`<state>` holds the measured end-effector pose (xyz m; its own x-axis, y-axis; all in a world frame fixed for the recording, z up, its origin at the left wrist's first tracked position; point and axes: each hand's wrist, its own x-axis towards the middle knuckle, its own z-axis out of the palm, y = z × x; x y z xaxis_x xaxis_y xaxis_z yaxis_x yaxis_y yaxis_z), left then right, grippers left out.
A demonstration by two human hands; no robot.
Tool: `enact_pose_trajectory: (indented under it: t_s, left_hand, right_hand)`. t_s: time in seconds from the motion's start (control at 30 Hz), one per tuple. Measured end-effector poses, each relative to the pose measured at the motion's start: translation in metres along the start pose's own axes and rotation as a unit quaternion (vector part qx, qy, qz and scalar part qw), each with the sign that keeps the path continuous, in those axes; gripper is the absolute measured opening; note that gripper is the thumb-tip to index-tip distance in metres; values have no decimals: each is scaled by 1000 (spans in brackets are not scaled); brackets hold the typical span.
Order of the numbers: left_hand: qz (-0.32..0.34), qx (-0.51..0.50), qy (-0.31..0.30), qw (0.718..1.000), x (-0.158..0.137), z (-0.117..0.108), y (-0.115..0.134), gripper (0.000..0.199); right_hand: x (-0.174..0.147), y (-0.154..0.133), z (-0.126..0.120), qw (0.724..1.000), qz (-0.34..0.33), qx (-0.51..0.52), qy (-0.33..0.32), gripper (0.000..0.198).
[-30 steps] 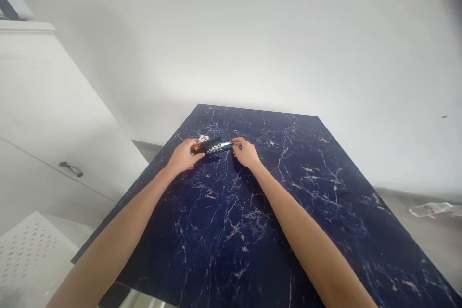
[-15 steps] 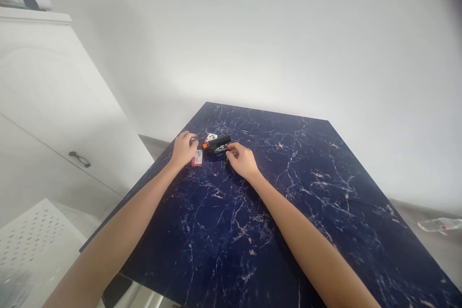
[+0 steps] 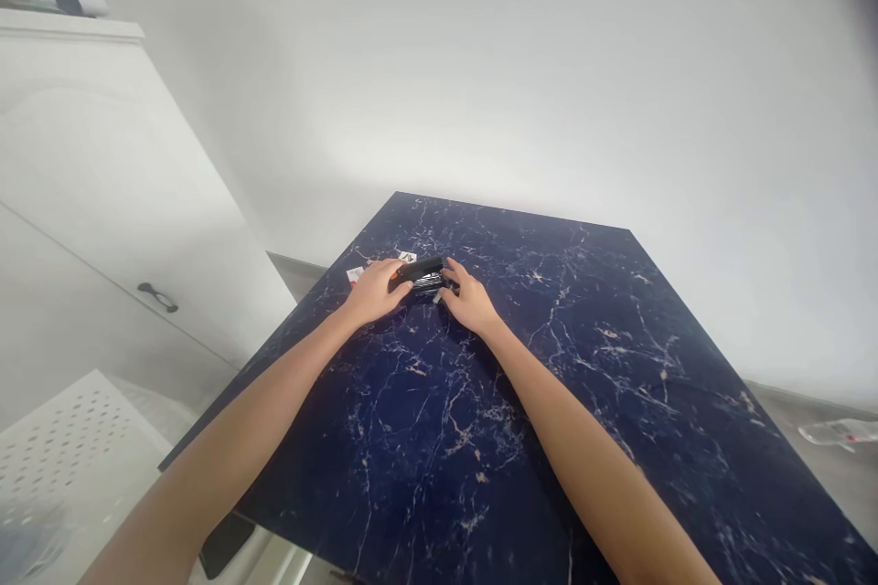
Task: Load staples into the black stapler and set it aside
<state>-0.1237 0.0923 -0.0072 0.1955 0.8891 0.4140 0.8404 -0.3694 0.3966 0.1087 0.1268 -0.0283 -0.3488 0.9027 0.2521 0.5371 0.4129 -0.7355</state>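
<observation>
A black stapler with an orange end lies across the dark blue marbled table. Its upper arm is raised from the shiny lower part. My left hand is closed round the orange left end, covering most of it, with the thumb along the near side. My right hand is at the stapler's other end, its thumb in front and fingers behind, partly hiding that end. A small pale grey piece shows by the right thumb, too small to name. Left of the stapler, a red and white box is partly covered by my left hand.
A white card or packet lies just behind the stapler. To the left stand a white cabinet with a dark handle and a perforated white surface. A clear plastic item is beyond the table's right edge.
My left hand has moved right onto the stapler's orange end, and the red and white box now shows beyond that hand. My right hand's fingers have spread apart around the other end.
</observation>
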Motion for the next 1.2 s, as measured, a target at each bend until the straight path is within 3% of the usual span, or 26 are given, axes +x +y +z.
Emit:
enact_pose_trajectory:
  t_s: [0.1,0.2,0.3,0.4,0.47,0.63,0.77,0.87,1.0,1.2]
  left_hand:
    - [-53,34,94,994,0,-6,-4,35]
    - [-195,82,197,957,1,-13,-16,33]
    - [-270,70,160,947,3,-13,-30,30]
    - [-202,43,99,973,5,-8,-36,31]
    - [-155,21,93,983,5,-6,-36,30]
    - [-174,-63,99,978,4,-8,-39,30]
    - [-124,-104,42,986,1,-8,-39,34]
    - [-99,-45,21,994,0,-7,-35,30]
    - [-129,62,74,987,-2,-4,-32,21]
    - [-145,29,49,988,-1,-4,-35,22]
  right_hand:
    - [-1,0,-1,1000,14,20,8,64]
    - [-2,-1,-2,1000,16,17,22,60]
    - [-2,-2,-1,999,18,-14,50,56]
    - [-1,0,0,999,-13,-16,36,56]
    - [0,3,2,999,-28,3,35,57]
    - [0,8,5,998,-30,17,58,53]
    - [-3,5,5,997,-21,-1,71,52]
    - [-4,1,6,995,-9,-32,90,47]
    - [-2,-4,8,991,-25,-93,98,47]
    - [-4,-5,6,988,-14,-144,60,53]
